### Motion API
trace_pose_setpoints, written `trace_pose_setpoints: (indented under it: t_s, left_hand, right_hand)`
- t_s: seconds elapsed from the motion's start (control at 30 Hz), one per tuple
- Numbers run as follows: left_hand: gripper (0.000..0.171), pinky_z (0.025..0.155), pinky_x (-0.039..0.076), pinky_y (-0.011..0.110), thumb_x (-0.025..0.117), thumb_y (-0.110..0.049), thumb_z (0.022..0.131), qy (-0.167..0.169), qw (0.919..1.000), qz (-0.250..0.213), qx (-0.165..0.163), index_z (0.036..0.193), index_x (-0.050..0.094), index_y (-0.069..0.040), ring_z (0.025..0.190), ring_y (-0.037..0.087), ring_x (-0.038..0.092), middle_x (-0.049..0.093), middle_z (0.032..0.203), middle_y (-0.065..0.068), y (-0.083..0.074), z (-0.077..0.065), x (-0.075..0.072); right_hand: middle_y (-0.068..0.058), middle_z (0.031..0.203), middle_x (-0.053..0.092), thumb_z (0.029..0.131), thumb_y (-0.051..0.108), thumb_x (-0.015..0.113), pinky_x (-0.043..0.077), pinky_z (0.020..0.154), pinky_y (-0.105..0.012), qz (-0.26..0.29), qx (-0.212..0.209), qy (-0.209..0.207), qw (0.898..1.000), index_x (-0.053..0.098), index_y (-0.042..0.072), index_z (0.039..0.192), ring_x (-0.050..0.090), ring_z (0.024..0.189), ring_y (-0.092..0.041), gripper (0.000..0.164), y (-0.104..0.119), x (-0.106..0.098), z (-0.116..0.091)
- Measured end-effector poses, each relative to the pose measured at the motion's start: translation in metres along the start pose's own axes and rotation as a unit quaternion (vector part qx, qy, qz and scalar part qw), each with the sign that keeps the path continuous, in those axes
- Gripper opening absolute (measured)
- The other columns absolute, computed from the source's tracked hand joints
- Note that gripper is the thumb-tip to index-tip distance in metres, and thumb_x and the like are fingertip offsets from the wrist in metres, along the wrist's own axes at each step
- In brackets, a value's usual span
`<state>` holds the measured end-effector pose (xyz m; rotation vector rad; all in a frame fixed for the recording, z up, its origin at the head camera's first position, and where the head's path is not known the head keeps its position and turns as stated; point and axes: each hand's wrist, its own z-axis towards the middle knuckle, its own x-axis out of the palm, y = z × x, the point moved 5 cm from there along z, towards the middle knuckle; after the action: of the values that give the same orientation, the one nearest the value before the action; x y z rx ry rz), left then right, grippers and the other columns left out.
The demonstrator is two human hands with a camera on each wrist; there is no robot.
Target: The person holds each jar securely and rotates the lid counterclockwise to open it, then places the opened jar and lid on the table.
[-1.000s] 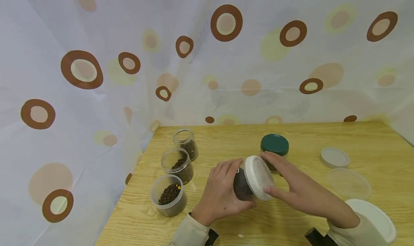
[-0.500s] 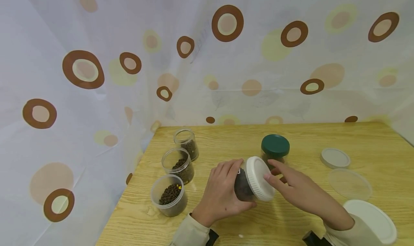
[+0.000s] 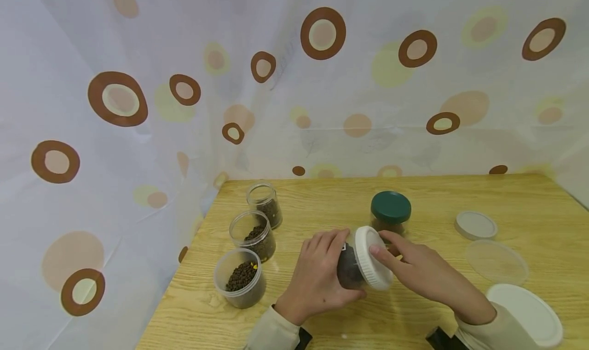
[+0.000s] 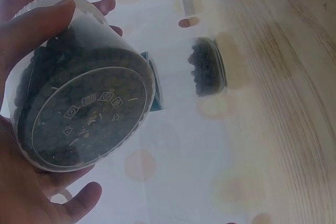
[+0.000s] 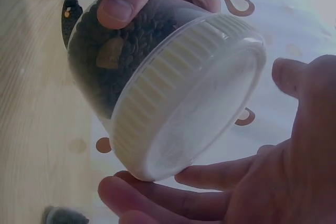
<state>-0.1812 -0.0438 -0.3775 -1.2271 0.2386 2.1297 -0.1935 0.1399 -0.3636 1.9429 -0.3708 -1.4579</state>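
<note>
My left hand grips a clear plastic jar filled with dark pellets, holding it tilted above the table. A ribbed white screw lid covers its mouth and faces right toward my right hand. In the right wrist view, the fingertips of that hand touch the lower edge of the lid, while its thumb stands off from it. The left wrist view shows the jar's embossed base, with pellets behind it. Beyond the hands stands another jar with a green lid.
Three lidless clear jars of brown pellets line the left side: a near one, a middle one and a far one. Several loose lids lie at right, among them a grey-white one, a translucent one and a white one.
My right hand has loosened from around the lid, its thumb sliding up from the near rim and its fingers drawing back. The jar has shifted slightly right and nearer in my left hand.
</note>
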Motion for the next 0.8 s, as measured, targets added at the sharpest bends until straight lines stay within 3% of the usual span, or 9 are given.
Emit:
trace_pose_setpoints:
  t_s: [0.2,0.37,0.53,0.63,0.8]
  left_hand:
    - [0.102,0.093,0.050,0.039,0.087,-0.060,0.059,-0.001,1.0000,-0.001,0.004,0.142,0.048,-0.016,0.117,0.016,0.058,0.060,0.132,0.000,-0.002,0.000,0.000]
    - [0.103,0.095,0.050,0.040,0.087,-0.061,0.059,0.000,1.0000,-0.002,0.007,0.143,0.048,-0.016,0.118,0.016,0.057,0.060,0.132,0.000,-0.001,-0.001,-0.002]
    - [0.104,0.097,0.050,0.042,0.088,-0.059,0.058,0.005,0.9999,-0.012,0.007,0.144,0.047,-0.017,0.119,0.018,0.057,0.059,0.133,0.001,0.001,-0.002,-0.001]
    - [0.104,0.096,0.051,0.042,0.088,-0.058,0.058,0.001,0.9999,-0.015,0.005,0.144,0.047,-0.017,0.119,0.018,0.057,0.060,0.133,0.001,0.002,-0.003,-0.001]
    - [0.105,0.095,0.051,0.043,0.089,-0.058,0.057,0.003,0.9997,-0.023,-0.002,0.144,0.047,-0.017,0.119,0.019,0.057,0.060,0.133,0.001,0.004,-0.003,0.000]
  right_hand:
    - [-0.016,0.120,0.067,0.099,0.061,0.044,0.054,0.070,-0.039,-0.024,0.020,0.017,0.999,0.029,0.002,0.154,0.068,0.090,-0.022,0.082,0.000,0.002,0.000]
    - [-0.011,0.120,0.065,0.096,0.059,0.052,0.052,0.067,-0.033,-0.021,-0.018,0.026,0.999,0.028,0.006,0.155,0.065,0.088,-0.015,0.083,0.003,0.004,-0.002]
    - [-0.016,0.146,0.050,0.092,0.054,0.063,0.055,0.077,-0.035,-0.021,-0.108,0.018,0.994,0.020,0.009,0.158,0.063,0.113,-0.026,0.091,0.007,0.002,-0.007]
    - [-0.013,0.155,0.039,0.090,0.045,0.070,0.054,0.088,-0.039,-0.051,-0.178,-0.015,0.983,0.018,0.013,0.159,0.055,0.128,-0.031,0.092,0.012,0.002,-0.012]
    - [-0.005,0.158,0.035,0.085,0.027,0.076,0.053,0.090,-0.033,-0.075,-0.235,-0.051,0.968,0.017,0.023,0.160,0.051,0.132,-0.028,0.095,0.016,0.003,-0.015]
